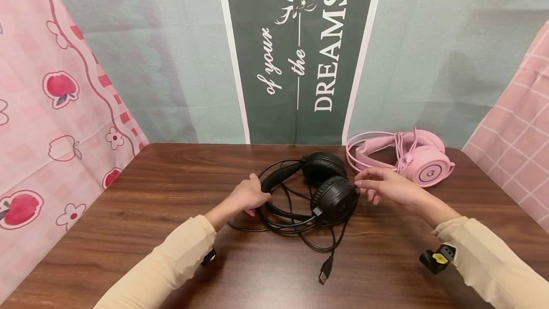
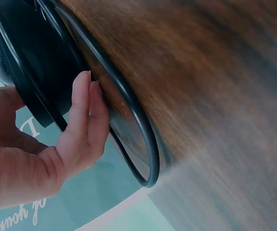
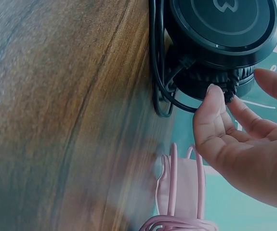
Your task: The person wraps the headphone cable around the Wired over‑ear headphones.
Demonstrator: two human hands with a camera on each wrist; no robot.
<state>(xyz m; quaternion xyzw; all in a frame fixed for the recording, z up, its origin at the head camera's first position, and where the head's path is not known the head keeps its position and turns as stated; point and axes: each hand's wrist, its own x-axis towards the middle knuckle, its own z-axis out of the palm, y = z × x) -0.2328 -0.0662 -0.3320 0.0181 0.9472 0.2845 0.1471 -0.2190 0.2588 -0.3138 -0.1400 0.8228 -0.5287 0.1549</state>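
Note:
Black over-ear headphones (image 1: pixel 339 201) lie on the wooden table with their cable looped around them. My left hand (image 1: pixel 249 193) grips the headband (image 2: pixel 42 62) at its left end, thumb on one side and fingers on the other. A thin black outer band (image 2: pixel 136 108) curves past those fingers. At the other end, my right hand (image 1: pixel 388 186) touches the black headphones near an ear cup (image 3: pixel 225 29), its fingers loosely bent and apart. Its fingertips meet a dark, ridged piece beside the cushion. The USB plug (image 1: pixel 326 271) lies toward the table's front.
Pink headphones (image 1: pixel 429 168) with a bundled pink cable stand at the table's back right, close behind my right hand. A grey-green cloth with lettering (image 1: pixel 296 61) hangs behind the table (image 1: pixel 171 175). Pink patterned cloths hang at both sides.

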